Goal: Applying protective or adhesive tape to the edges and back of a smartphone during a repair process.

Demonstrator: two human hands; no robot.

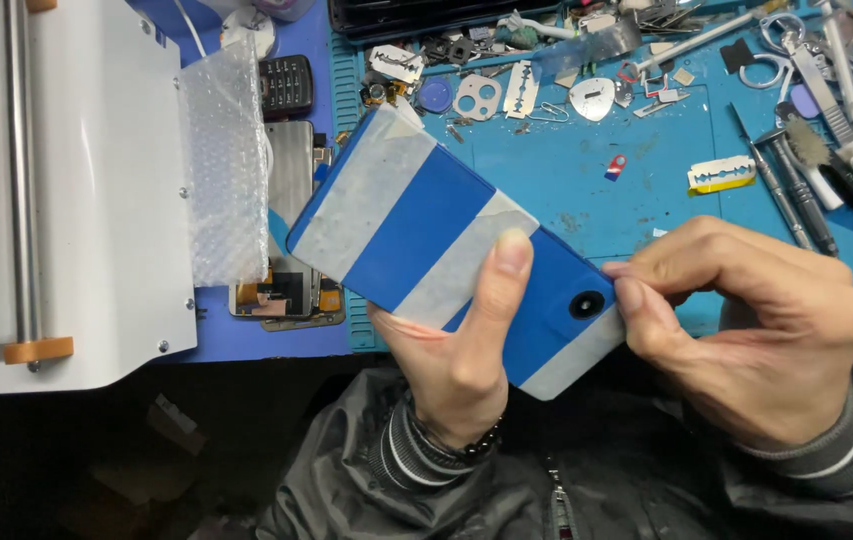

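A: Where's the phone (447, 245)?

B: Mid-frame, held up over the near edge of the blue work mat (587, 190). Long axis runs from 10 o'clock down to 4 o'clock. Camera hole sits near the 4 o'clock end.

A: Grips?

B: Left hand (462, 350) is clamped around it from below, thumb flat across the back, fingers hidden behind. Right hand (757, 335) is closed in a pinch, thumb and forefinger touching the phone's 4 o'clock end, just beside the camera hole. Can't tell whether it's pinching tape or the edge itself.

A: So phone lies which way from the right hand?

B: Toward 9–10 o'clock. Right hand is nearer the camera end, left holds the middle.

A: Looks?

B: Blue back, three wide greyish tape bands crossing it, a bit wrinkled.

A: Around?

B: White machine (67, 190) at 9 o'clock, bubble wrap (222, 160) beside it, razor blade (722, 173) and tools at 1–2 o'clock.
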